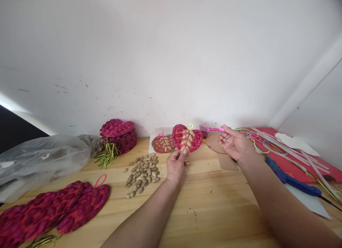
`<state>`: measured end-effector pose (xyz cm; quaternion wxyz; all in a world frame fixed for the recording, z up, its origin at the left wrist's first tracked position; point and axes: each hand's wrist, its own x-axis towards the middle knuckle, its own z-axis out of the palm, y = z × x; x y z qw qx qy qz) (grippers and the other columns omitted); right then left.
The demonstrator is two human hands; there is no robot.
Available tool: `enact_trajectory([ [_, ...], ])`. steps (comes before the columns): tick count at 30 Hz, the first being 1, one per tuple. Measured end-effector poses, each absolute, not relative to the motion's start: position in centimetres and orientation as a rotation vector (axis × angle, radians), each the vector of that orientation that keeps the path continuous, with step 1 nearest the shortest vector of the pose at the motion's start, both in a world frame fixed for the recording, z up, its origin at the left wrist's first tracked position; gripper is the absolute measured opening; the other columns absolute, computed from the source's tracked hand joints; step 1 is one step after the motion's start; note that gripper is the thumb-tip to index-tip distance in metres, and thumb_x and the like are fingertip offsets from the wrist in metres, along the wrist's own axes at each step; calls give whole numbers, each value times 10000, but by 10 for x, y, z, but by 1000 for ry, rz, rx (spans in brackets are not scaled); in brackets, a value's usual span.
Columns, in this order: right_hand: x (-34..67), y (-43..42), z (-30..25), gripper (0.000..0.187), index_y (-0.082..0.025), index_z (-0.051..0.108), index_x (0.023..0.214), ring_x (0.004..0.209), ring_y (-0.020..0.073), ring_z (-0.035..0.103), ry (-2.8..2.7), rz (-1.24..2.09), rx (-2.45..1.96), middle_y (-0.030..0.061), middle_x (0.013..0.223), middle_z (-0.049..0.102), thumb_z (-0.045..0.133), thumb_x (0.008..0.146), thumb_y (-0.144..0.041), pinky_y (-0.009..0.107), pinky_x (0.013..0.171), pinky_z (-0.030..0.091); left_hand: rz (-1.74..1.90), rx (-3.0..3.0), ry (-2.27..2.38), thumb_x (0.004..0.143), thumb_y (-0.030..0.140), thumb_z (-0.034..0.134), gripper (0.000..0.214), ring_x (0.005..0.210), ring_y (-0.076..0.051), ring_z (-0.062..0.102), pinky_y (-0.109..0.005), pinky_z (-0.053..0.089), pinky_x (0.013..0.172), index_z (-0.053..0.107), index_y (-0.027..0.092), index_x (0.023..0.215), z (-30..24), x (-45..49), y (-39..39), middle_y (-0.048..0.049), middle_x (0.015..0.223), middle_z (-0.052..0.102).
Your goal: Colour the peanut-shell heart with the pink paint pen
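My left hand (pixel 176 166) pinches the bottom tip of a magenta heart-shaped ornament (pixel 196 140). Pale beige seed-like pieces run down its middle, and a yellow loop stands at its top. To the right, my right hand (pixel 235 143) is raised with its fingers closed at the end of a thin shiny pink strip (pixel 213 129), whose exact kind I cannot make out. Behind the left hand lies a second seed-covered ornament (pixel 159 144) with a pink loop. A brown flat board piece (pixel 213 144) is below the right hand.
Loose seeds or nuts (pixel 143 173) lie left of my left arm. Farther left are a stack of magenta rounds (pixel 120 135), a plastic bag (pixel 48 155) and larger magenta pieces (pixel 82 208). A blue glue gun (pixel 294 180), colored cords (pixel 248 134) and white sticks (pixel 296 153) lie right.
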<state>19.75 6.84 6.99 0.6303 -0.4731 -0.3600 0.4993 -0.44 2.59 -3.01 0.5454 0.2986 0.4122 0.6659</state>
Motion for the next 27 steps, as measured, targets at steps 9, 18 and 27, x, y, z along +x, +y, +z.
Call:
enact_trajectory([
  [9,190,39,68,501,-227,582,737,579,80,475,-722,1267,-885,-81,607,505,1020,532,-359,212,527,438,1588,816,1044,660,484,902,385,489,-48,453,-207,382,446,746,144,750,-21,-8,22,-35,825,728],
  [18,184,40,53,466,-234,674,749,575,78,475,-937,971,-834,-69,611,554,985,551,-519,246,565,391,1479,768,970,586,505,958,482,653,-125,682,-207,522,541,740,132,800,-17,-3,11,-11,760,668],
  [27,186,38,49,404,-235,673,782,595,94,476,-1052,770,-867,-54,637,562,914,682,-544,251,560,365,1428,763,992,599,503,949,478,619,-114,667,-196,504,523,717,128,783,-19,-3,10,-10,746,663],
])
